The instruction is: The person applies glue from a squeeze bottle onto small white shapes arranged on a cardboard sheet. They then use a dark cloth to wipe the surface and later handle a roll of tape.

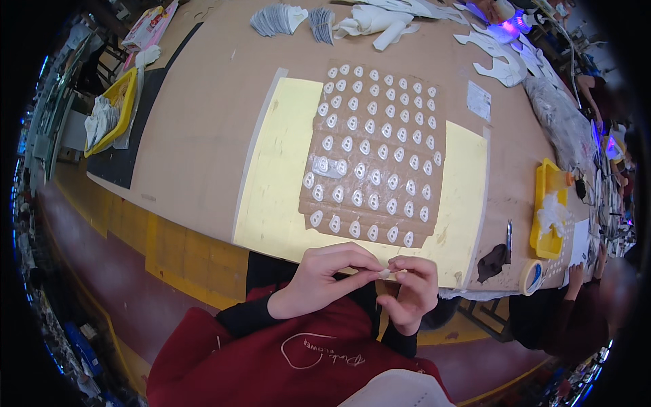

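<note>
At the table's near edge, my left hand (333, 279) and my right hand (411, 290) meet. Their fingertips pinch a small whitish piece (385, 273) between them; its exact kind is too small to make out. Just beyond my hands lies a brown cardboard sheet (381, 218), on top of a larger yellow sheet (268, 176). Rows of several small white oval pieces with dark marks in the middle, such as this white oval piece (354, 229), cover the cardboard. A clear flat packet (329, 167) rests among them at the left.
A yellow basket (127, 112) with white pieces stands far left. To the right are a yellow tray (539, 230), a tape roll (531, 277), a dark cloth (494, 263) and a pen-like tool (509, 234). Stacked grey-white pieces (274, 20) lie at the back. Another person's hand (575, 274) shows at right.
</note>
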Tool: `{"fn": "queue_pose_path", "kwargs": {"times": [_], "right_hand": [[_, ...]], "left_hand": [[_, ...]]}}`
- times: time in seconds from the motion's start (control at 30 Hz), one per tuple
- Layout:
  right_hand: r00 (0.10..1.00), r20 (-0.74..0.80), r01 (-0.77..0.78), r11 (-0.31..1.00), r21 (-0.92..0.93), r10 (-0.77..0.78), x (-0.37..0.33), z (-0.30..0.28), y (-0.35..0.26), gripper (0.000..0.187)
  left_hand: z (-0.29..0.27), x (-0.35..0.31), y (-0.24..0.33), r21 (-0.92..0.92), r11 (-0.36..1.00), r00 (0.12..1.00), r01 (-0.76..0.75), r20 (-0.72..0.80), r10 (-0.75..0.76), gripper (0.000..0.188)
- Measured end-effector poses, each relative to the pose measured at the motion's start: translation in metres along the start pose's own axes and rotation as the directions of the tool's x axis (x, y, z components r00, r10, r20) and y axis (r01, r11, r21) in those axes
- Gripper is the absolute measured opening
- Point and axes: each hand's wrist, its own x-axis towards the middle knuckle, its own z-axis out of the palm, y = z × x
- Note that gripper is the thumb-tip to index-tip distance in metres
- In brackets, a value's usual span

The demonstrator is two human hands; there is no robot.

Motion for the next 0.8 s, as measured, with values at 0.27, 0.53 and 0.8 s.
{"fn": "queue_pose_path", "kwargs": {"times": [0.27, 0.53, 0.8], "right_hand": [[0.960, 0.261, 0.009, 0.945, 0.327, -0.100, 0.000, -0.009, 0.010, 0.018], [0.801, 0.506, -0.483, 0.845, 0.230, 0.321, -0.002, -0.017, -0.002, 0.020], [0.909, 0.416, -0.058, 0.973, 0.222, -0.041, 0.001, -0.022, 0.011, 0.021]], "left_hand": [[-0.003, -0.011, -0.006, -0.636, 0.510, 0.812, 0.579, 0.399, -0.425, 0.059], [-0.001, -0.017, -0.024, -0.519, 0.393, 0.650, 0.759, 0.642, -0.407, 0.064], [0.007, -0.018, -0.017, -0.245, 0.930, 0.932, 0.274, 0.304, -0.194, 0.029]]}}
